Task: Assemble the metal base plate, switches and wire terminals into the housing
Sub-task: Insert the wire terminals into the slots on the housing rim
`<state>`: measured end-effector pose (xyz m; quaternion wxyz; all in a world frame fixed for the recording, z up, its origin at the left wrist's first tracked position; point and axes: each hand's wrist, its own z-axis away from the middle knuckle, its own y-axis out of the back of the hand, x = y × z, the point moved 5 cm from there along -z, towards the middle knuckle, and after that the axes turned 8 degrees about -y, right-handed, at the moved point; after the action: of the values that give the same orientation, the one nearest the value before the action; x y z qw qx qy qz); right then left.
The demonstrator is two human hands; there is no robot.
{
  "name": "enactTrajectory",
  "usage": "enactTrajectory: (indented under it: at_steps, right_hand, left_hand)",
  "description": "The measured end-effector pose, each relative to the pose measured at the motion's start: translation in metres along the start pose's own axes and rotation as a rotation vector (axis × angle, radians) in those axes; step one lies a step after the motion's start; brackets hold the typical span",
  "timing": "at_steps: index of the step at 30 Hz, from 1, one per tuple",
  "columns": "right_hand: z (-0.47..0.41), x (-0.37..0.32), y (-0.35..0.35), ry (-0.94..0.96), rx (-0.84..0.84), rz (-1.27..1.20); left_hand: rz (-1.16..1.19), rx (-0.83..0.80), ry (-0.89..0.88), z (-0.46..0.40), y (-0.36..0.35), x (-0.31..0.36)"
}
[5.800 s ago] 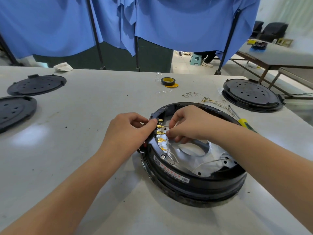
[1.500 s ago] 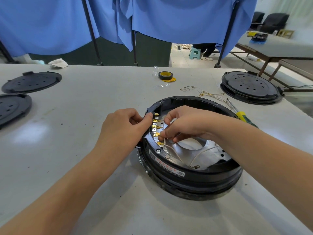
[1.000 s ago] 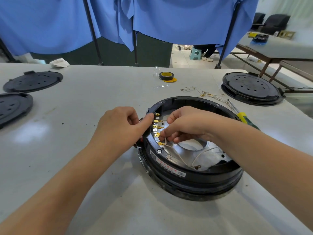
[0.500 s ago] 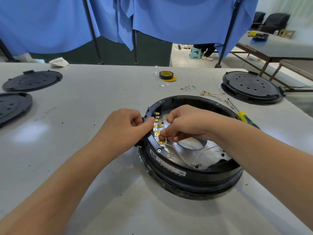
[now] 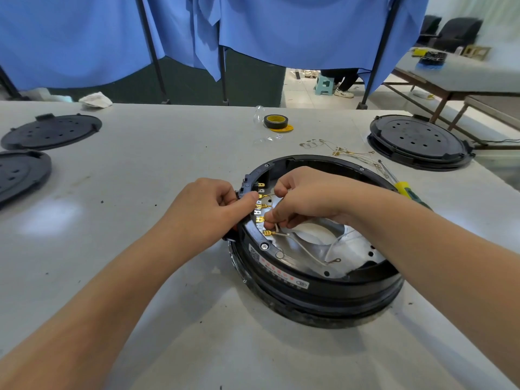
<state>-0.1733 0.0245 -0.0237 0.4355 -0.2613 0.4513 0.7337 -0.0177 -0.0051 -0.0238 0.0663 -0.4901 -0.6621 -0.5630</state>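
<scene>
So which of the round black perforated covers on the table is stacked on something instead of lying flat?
The far-right black cover: it sits raised on another round part, while the two covers at left lie flat on the table.

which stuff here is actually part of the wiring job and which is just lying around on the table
In the job:
- black housing
- metal base plate inside it
- row of brass terminals
- white wire
- left hand, right hand

Lying about:
- tape roll
- screwdriver
- loose wires
- black lids
- white rag
</scene>
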Motion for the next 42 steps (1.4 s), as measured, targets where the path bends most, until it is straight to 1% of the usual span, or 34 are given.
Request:
enactTrajectory:
  at_steps: [11,16,22,28,31,34,38,42]
  right_hand:
    - [0.003,0.004,-0.004,0.021,-0.020,-0.073]
    - [0.005,0.003,-0.004,0.024,-0.015,-0.053]
    - [0.004,0.000,-0.006,0.043,0.033,-0.016]
    - [0.004,0.002,-0.005,0.009,-0.009,-0.008]
    - [0.007,0.003,-0.001,-0.016,-0.033,0.019]
    - [0.012,0.003,0.001,-0.004,-0.041,0.052]
    - [0.018,-0.001,-0.001,0.008,-0.035,0.161]
    - [0.018,-0.003,-0.004,0.008,-0.020,0.247]
  left_hand:
    - [0.031,-0.016,0.053,0.002,0.000,0.002]
    - [0.017,-0.018,0.047,0.002,0.000,0.003]
    - [0.011,-0.015,0.060,0.002,-0.001,0.001]
    - [0.022,-0.010,0.088,0.001,0.000,-0.002]
    - [0.023,0.001,0.094,0.002,0.000,-0.001]
    - [0.021,0.023,0.096,0.003,0.000,-0.001]
    - [-0.022,0.030,0.095,0.003,0.001,0.000]
    - [0.000,0.029,0.098,0.003,0.001,0.000]
